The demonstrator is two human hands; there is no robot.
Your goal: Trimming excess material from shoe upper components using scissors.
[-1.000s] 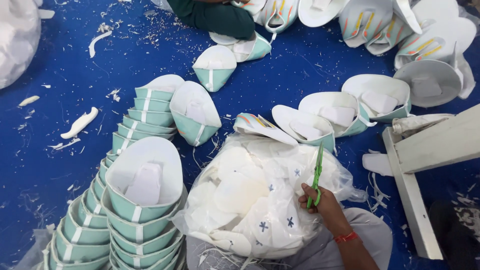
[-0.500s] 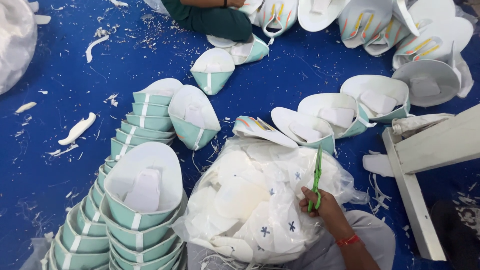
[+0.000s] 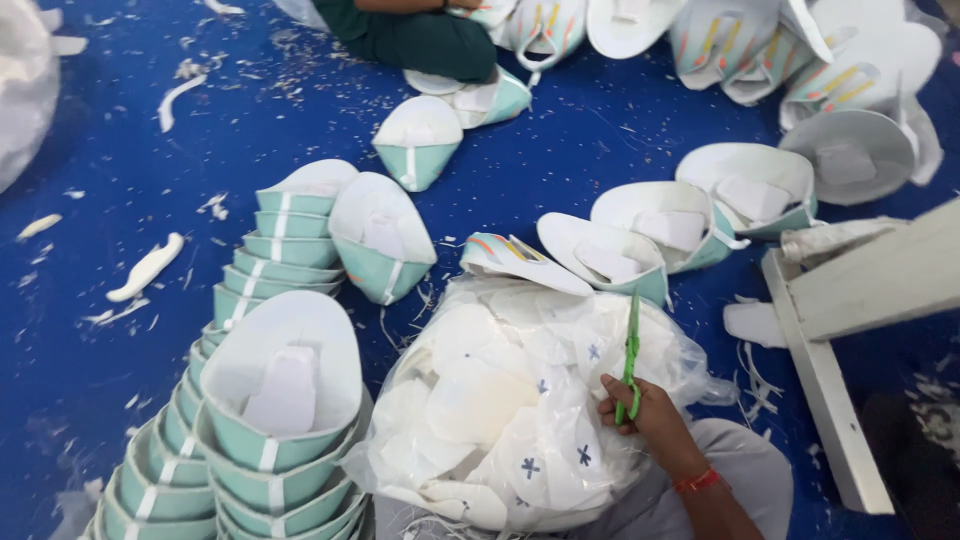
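We see a blue floor (image 3: 120,330) spread across the whole view, littered with white scraps and strewn with white and mint-green shoe-upper shells. A clear plastic bag (image 3: 520,400) stuffed with white cut pieces, some marked with small blue crosses, sits in front of us, resting against our grey-clad lap (image 3: 740,470). To its left, a long curved stack of nested mint-green shells (image 3: 270,400) runs from the lower left edge up toward the middle of the floor, the nearest shell showing a white insole patch inside. Off to the right a white wooden frame (image 3: 850,300) lies at an angle, well apart from the bag. More loose shells (image 3: 690,220) lie scattered beyond the bag, and a group with orange and yellow stripes (image 3: 780,50) sits at the top right. At the top, a co-worker's dark green trouser leg (image 3: 410,35) rests on the floor among the shells.

Our right hand (image 3: 650,415) lies on the right flank of the bag, its fingers wrapped round the handles of a pair of green scissors (image 3: 631,350), whose blades point upward over the plastic. A red thread band (image 3: 697,482) circles that wrist. We do not see our left hand in the frame.
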